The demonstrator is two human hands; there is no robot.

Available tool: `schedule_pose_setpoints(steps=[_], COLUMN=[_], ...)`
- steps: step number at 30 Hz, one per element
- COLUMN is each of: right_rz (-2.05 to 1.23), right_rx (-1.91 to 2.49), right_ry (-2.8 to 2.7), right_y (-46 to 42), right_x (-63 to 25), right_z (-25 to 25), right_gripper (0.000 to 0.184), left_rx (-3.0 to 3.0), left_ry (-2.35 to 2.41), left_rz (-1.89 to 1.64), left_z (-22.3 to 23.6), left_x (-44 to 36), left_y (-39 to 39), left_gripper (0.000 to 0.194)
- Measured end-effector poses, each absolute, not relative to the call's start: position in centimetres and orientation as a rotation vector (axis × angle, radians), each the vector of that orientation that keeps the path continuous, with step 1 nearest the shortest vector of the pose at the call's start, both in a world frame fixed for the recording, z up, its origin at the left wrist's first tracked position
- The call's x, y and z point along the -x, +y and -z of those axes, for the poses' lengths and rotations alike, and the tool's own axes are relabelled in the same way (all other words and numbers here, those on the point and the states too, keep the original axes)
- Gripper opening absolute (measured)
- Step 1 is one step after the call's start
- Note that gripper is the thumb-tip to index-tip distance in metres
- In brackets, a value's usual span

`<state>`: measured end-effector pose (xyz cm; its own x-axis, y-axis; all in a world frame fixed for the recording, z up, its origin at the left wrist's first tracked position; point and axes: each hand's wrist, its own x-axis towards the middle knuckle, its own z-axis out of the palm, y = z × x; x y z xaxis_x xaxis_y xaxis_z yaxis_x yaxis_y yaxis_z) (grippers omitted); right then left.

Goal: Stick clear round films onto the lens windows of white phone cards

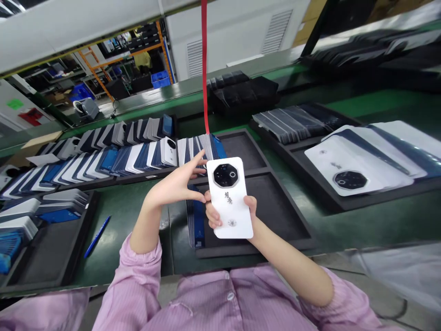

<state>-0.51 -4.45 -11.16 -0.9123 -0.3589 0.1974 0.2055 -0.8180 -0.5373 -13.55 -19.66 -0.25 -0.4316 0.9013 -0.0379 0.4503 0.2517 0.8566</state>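
1. White panel [237, 211] raised in my right hand [252, 206], over a black tray [227, 252] on the green worktop [110, 262]; its markings and octagonal lens window [225, 175] face the camera. I judge this a moment of holding and viewing.
2. Right fingers [212, 216] narrow, holding the panel by its long edges, thumb opposite. Left hand [177, 186] just beside it, fingers [197, 158] spread wide; whether the left thumb touches, I cannot tell.
3. By my judgement, any shift of grip calls for the left fingers to meet an edge before the right ones loosen, with the printed face kept unrubbed.
4. Beneath, the black tray's two compartments each bear a row of panels at the left: the far row [193, 149] and the near row [198, 220].
5. At right, another tray [319, 201] carries wrapped dark pieces [285, 122] and overlapping loose panels [358, 158].
6. At left, a long tray [151, 176] holds leaning white and blue panels [91, 165]; a blue pen [97, 236] lies nearer.
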Motion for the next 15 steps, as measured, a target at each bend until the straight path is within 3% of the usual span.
schedule_pose_setpoints(steps=[7, 15], right_rz=[2.677, 2.604], right_rx=[0.564, 0.468], right_ry=[0.765, 0.950], right_y=[-4.2, -4.4], right_x=[0.4, 0.0], right_z=[11.6, 11.7], right_gripper=[0.075, 0.078], left_rx=[-1.143, -1.035], left_ry=[1.587, 1.674], left_rz=[-1.192, -1.443], left_z=[-0.4, 0.8], left_x=[12.5, 10.6], left_y=[-18.7, -18.2], left_gripper=[0.115, 0.076])
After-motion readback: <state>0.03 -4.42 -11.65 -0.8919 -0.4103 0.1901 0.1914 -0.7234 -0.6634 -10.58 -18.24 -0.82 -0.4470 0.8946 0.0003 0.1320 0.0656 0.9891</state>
